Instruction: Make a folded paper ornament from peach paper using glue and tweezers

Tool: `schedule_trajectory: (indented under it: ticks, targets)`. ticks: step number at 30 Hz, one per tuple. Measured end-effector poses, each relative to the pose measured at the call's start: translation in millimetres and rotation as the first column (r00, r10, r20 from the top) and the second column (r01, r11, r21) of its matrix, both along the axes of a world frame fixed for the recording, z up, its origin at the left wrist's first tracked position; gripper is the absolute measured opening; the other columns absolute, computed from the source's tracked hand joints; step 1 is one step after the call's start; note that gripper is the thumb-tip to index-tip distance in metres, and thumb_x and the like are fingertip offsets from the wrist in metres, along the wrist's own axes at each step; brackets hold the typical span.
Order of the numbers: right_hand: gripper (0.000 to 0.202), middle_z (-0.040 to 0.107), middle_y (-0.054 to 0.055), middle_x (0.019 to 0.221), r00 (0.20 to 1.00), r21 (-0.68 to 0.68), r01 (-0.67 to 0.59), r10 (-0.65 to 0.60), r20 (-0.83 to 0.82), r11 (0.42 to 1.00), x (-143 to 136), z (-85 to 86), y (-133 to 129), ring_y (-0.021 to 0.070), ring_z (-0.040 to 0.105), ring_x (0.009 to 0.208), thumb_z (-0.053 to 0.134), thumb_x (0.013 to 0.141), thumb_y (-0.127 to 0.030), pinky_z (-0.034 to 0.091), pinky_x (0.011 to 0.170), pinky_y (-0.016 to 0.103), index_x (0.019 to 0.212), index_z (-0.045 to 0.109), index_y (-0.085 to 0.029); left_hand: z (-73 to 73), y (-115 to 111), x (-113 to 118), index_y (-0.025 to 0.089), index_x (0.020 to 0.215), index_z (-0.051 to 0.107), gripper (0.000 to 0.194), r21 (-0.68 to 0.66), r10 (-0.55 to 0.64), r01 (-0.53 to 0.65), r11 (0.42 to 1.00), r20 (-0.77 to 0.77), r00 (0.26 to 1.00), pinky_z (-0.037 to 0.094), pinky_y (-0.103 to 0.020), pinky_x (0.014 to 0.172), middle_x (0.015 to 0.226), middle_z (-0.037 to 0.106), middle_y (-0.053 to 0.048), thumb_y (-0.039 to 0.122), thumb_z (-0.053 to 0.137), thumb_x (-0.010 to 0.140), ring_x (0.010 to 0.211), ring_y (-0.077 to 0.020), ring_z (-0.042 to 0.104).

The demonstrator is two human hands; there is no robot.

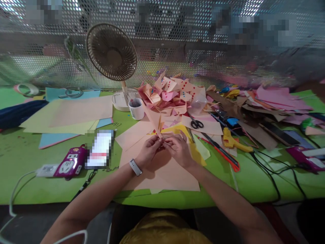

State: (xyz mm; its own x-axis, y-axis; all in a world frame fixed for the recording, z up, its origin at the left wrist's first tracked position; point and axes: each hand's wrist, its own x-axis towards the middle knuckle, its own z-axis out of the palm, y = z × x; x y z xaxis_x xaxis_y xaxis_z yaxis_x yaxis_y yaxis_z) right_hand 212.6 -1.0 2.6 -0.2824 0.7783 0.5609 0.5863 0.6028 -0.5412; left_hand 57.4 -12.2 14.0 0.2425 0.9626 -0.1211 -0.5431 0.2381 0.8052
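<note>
My left hand point(151, 149) and my right hand point(179, 148) meet over the front middle of the table, fingertips pinched close together. Between them rises a folded piece of peach paper point(153, 118), its long point slanting up and to the left. Both hands grip its lower end, where the fingers hide the fold. Beneath them lies a large peach sheet point(162, 174), partly over a yellow sheet point(196, 152). Black-handled scissors point(197, 124) rest on paper beyond my right hand. A red and black cutter knife point(220, 151) lies to the right.
A fan point(111, 52) stands at the back beside a white cup point(136, 109). Folded paper pieces point(175, 91) are heaped behind my hands. A yellow glue gun point(235, 140) with black cables lies right. Leftward are a phone point(100, 149), a purple power socket point(72, 161) and stacked paper point(68, 115).
</note>
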Motion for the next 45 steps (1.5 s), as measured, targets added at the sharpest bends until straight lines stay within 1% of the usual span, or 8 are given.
schedule_trajectory:
  ticks: [30, 36, 38, 39, 40, 42, 44, 45]
  targets:
    - [0.011, 0.070, 0.001, 0.081, 1.000, 0.072, 0.022, -0.022, 0.004, 0.997, -2.8, -5.0, 0.1, 0.0197, 0.064, 0.084, 0.057, 0.092, -0.032, 0.032, 0.111, 0.052, 0.087, 0.064, -0.025, -8.1, 1.6, 0.2, 0.015, 0.083, 0.066, 0.030, 0.021, -0.002, 0.004, 1.000, -0.104, 0.995, 0.050, -0.029, 0.081, 0.085, 0.067, -0.004, 0.041, 0.078, 0.075, 0.083, -0.0155, 0.063]
    - [0.010, 0.070, 0.004, 0.096, 0.988, 0.135, 0.050, -0.029, -0.151, 0.990, 0.1, 6.1, -2.6, 0.0204, 0.064, 0.097, 0.058, 0.089, -0.028, 0.036, 0.108, 0.049, 0.098, 0.063, -0.024, -2.0, 5.0, -2.5, 0.016, 0.079, 0.063, 0.030, 0.091, 0.130, -0.118, 0.989, -0.144, 0.981, 0.044, -0.022, 0.069, 0.070, 0.055, 0.003, 0.043, 0.075, 0.077, 0.065, -0.0083, 0.050]
    - [0.018, 0.068, 0.008, 0.102, 0.953, 0.057, 0.143, -0.122, -0.277, 0.988, 1.1, 8.9, -3.2, 0.0228, 0.062, 0.102, 0.063, 0.086, -0.033, 0.042, 0.102, 0.047, 0.100, 0.061, -0.022, -0.3, 5.7, -2.6, 0.017, 0.076, 0.061, 0.030, 0.123, 0.210, -0.192, 0.974, -0.156, 0.965, 0.042, -0.021, 0.066, 0.066, 0.050, 0.004, 0.044, 0.074, 0.077, 0.061, -0.0073, 0.044]
    - [0.024, 0.067, 0.009, 0.102, 0.931, -0.045, 0.154, -0.160, -0.328, 0.987, 1.0, 9.4, -3.2, 0.0234, 0.062, 0.101, 0.066, 0.083, -0.036, 0.046, 0.097, 0.045, 0.101, 0.060, -0.021, 0.1, 5.8, -2.4, 0.017, 0.075, 0.060, 0.031, 0.129, 0.236, -0.217, 0.968, -0.156, 0.959, 0.041, -0.020, 0.066, 0.066, 0.049, 0.005, 0.044, 0.074, 0.077, 0.062, -0.0074, 0.044]
    - [0.030, 0.067, 0.009, 0.099, 0.914, -0.181, 0.115, -0.175, -0.366, 0.977, 0.3, 9.2, -2.8, 0.0232, 0.063, 0.096, 0.068, 0.080, -0.040, 0.050, 0.091, 0.042, 0.100, 0.059, -0.020, 0.2, 5.6, -2.1, 0.017, 0.075, 0.060, 0.031, 0.131, 0.253, -0.234, 0.963, -0.152, 0.955, 0.041, -0.020, 0.066, 0.066, 0.050, 0.004, 0.044, 0.075, 0.077, 0.063, -0.0077, 0.045]
    - [0.037, 0.067, 0.006, 0.090, 0.882, -0.442, -0.052, -0.167, -0.442, 0.896, -2.4, 7.2, -0.7, 0.0207, 0.065, 0.083, 0.070, 0.076, -0.045, 0.054, 0.077, 0.036, 0.100, 0.057, -0.020, -0.1, 4.9, -1.4, 0.017, 0.076, 0.060, 0.031, 0.120, 0.261, -0.246, 0.962, -0.134, 0.956, 0.043, -0.020, 0.068, 0.070, 0.053, 0.003, 0.044, 0.076, 0.075, 0.066, -0.0085, 0.048]
    - [0.042, 0.066, 0.004, 0.085, 0.816, -0.557, -0.171, -0.200, -0.542, 0.813, -5.6, 4.4, 2.5, 0.0179, 0.065, 0.075, 0.072, 0.073, -0.047, 0.054, 0.069, 0.031, 0.100, 0.053, -0.021, 0.1, 4.0, -0.9, 0.018, 0.078, 0.060, 0.031, 0.089, 0.260, -0.251, 0.964, -0.124, 0.957, 0.044, -0.021, 0.067, 0.070, 0.055, 0.003, 0.043, 0.077, 0.075, 0.066, -0.0088, 0.051]
    - [0.045, 0.066, 0.004, 0.086, 0.771, -0.570, -0.173, -0.249, -0.586, 0.803, -6.9, 3.2, 4.1, 0.0170, 0.065, 0.074, 0.074, 0.071, -0.046, 0.054, 0.067, 0.030, 0.101, 0.051, -0.021, 0.6, 3.6, -0.7, 0.018, 0.079, 0.060, 0.030, 0.066, 0.263, -0.256, 0.964, -0.127, 0.957, 0.044, -0.021, 0.065, 0.068, 0.054, 0.004, 0.044, 0.076, 0.075, 0.064, -0.0084, 0.050]
